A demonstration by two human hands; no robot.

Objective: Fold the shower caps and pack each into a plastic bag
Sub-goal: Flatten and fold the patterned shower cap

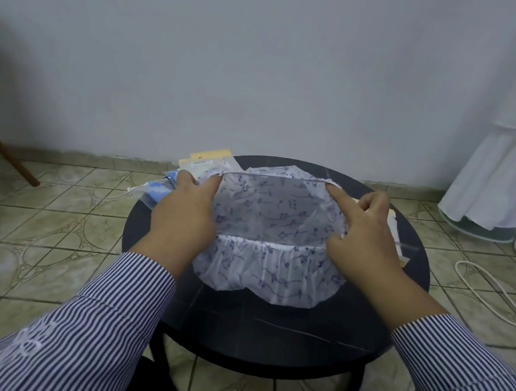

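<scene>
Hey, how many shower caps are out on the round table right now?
1 open cap: the purple-patterned shower cap stretched between the left hand and right hand over the black table. Packets at the far-left edge may hold more.

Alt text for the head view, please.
Both hands, left hand and right hand, stretch open a floral shower cap over a round black table. Packaged items lie at the table's far left edge.

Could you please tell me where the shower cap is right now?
The shower cap is at the middle of the round black table, stretched open between the left hand and right hand.
</scene>
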